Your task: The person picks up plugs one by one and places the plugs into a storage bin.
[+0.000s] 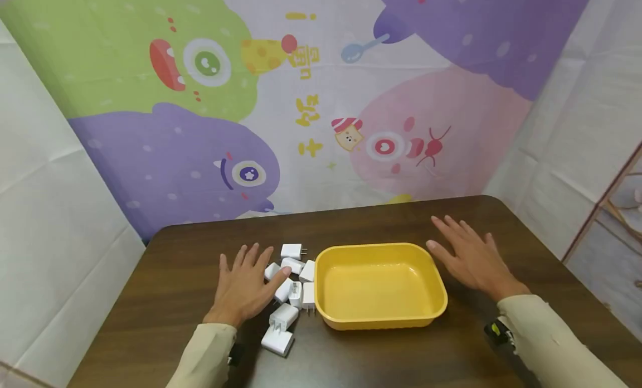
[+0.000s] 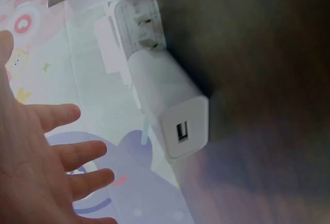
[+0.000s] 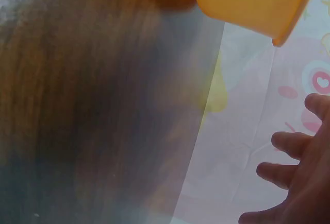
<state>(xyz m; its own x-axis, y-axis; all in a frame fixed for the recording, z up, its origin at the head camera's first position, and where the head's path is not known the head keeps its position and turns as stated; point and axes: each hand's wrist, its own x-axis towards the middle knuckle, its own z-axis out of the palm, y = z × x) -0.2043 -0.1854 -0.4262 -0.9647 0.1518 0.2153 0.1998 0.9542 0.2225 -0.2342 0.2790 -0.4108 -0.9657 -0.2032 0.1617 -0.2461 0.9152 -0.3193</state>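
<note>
Several white USB charger plugs (image 1: 283, 316) lie in a loose cluster left of a yellow plastic basin (image 1: 381, 324). My left hand (image 1: 246, 287) is spread beside the cluster, its thumb reaching over some plugs; whether it touches them I cannot tell. In the left wrist view, a charger (image 2: 165, 100) shows its USB port, and the fingers of the left hand (image 2: 46, 167) are apart and hold nothing. To the right of the basin my right hand (image 1: 473, 262) is spread, holding nothing. The right wrist view shows the basin's side (image 3: 252, 2) apart from the right hand (image 3: 304, 172).
Everything stands on a dark brown wooden table (image 1: 180, 276) with rounded corners. Behind it hangs a cartoon-printed cloth (image 1: 311, 182). White sheeting (image 1: 65, 198) covers the left side, with more at the right. A wooden-framed shelf (image 1: 617, 204) is at the far right.
</note>
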